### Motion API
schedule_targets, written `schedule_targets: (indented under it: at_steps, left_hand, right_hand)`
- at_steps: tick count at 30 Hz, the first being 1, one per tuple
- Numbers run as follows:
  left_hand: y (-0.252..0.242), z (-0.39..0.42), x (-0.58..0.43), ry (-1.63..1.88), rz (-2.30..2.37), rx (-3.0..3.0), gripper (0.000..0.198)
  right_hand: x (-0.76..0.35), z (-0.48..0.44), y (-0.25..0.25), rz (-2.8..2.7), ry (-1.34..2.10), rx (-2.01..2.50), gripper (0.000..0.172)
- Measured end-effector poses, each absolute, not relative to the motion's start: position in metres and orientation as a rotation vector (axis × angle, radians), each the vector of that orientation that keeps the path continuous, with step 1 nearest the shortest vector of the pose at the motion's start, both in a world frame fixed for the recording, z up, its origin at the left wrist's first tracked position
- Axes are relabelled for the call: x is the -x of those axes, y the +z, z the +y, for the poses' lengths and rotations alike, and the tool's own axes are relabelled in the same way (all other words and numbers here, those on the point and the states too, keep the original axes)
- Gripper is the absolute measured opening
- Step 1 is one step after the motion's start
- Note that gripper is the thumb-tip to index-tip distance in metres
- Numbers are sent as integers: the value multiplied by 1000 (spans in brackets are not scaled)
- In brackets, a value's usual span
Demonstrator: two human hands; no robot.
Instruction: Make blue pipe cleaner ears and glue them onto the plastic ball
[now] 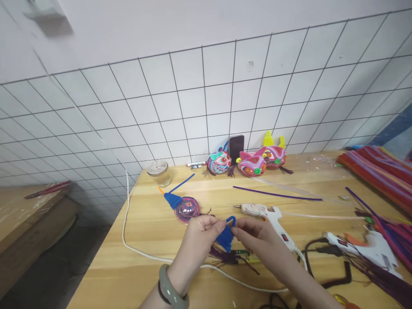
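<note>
My left hand [203,231] and my right hand [261,238] meet over the front middle of the table. Between their fingertips they pinch a blue fuzzy pipe cleaner piece [226,239], packed into a triangle with a bent loop on top. Beyond my left hand lies a round, shiny ornament [189,208] in purple and pink swirls. A second blue pipe cleaner triangle [173,200] with a long straight tail rests against it. A white glue gun [273,219] lies just past my right hand. Dark purple tassel threads [225,256] show below the held piece.
Several painted animal-like ornaments [252,164] stand along the tiled wall beside an upright phone [236,146]. A lidded glass jar [159,174] is at the back left. Another glue gun [363,248] and pipe cleaner bundles [380,171] lie on the right. A white cable [144,255] crosses the table.
</note>
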State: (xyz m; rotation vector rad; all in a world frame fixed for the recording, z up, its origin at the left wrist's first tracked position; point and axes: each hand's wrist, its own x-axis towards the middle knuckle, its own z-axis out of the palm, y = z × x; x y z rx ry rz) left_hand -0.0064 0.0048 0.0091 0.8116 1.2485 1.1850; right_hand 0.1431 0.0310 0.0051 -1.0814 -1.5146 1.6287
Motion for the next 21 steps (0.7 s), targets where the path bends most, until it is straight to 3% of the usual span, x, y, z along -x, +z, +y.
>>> schedule_targets:
  at_steps: [10,16,21]
  left_hand:
    - [17,0,7,1157,1204,-741,56]
    - [16,2,13,1089,1139,-751,33]
    - [4,6,15,1096,1208,-742,33]
  right_hand:
    - [-146,34,5,-1487,1628,1151,29]
    - [-150,36,5,-1446,1573,1171,31]
    - [-151,37,5,-1459,1561,1184,32]
